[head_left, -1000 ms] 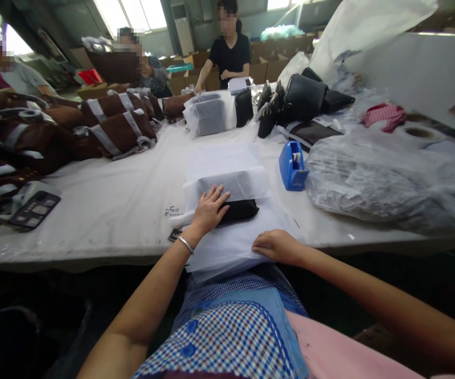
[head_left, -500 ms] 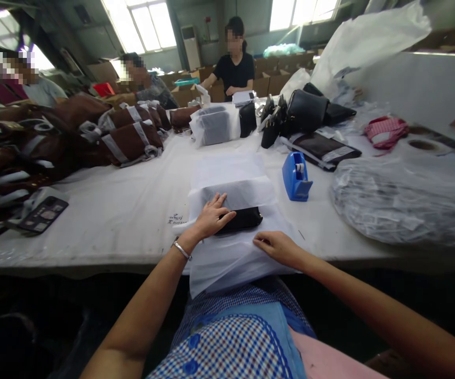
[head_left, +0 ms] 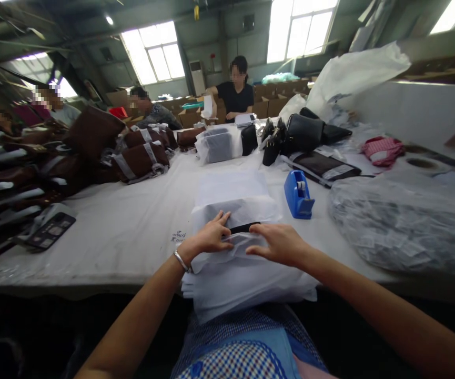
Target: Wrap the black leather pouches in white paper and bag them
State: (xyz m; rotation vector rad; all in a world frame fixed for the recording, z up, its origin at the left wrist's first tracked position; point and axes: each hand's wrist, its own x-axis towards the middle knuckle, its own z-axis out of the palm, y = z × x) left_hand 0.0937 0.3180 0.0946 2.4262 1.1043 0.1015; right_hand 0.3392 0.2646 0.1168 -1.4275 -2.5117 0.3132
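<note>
A small black pouch (head_left: pixel 244 228) lies on a stack of white tissue sheets (head_left: pixel 235 197) at the near edge of the table, only a thin strip of it showing. My left hand (head_left: pixel 210 235) rests on its left end, fingers curled over the paper. My right hand (head_left: pixel 279 243) holds the near edge of a white tissue sheet (head_left: pixel 246 243) folded up over the pouch, fingers pinched on it. More sheets hang over the table edge toward my lap.
A blue tape dispenser (head_left: pixel 299 195) stands right of the stack. A large clear plastic bag (head_left: pixel 401 221) fills the right. Black bags (head_left: pixel 302 134) sit behind, brown wrapped bags (head_left: pixel 140 158) at left, a calculator (head_left: pixel 49 234) near left. Other people work at the far end.
My right hand lifted the near paper edge from the table lip and brought it up over the pouch. The left hand stayed on the pouch. The camera tilted upward.
</note>
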